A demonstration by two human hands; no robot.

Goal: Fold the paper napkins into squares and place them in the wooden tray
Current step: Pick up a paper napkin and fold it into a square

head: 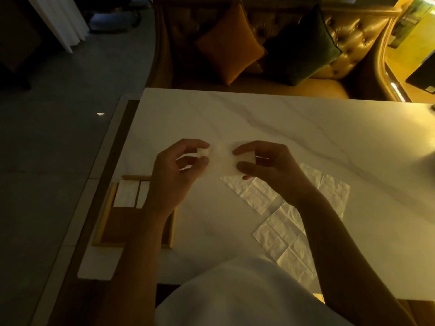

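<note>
Over the white marble table (306, 128) I hold a small white paper napkin (221, 158) between both hands. My left hand (174, 175) pinches its left end with thumb and fingers. My right hand (266, 168) pinches its right end. A wooden tray (103, 222) lies at the table's left edge, partly under my left forearm, with two folded napkins (126, 192) in its far part. Two unfolded creased napkins lie flat to the right: one (329, 189) under my right wrist, another (282, 241) nearer me.
A tufted golden sofa (353, 34) with an orange cushion (229, 47) and a dark green cushion (303, 45) stands beyond the table's far edge. Grey floor (58, 114) lies to the left. My white clothing (235, 295) covers the near table edge.
</note>
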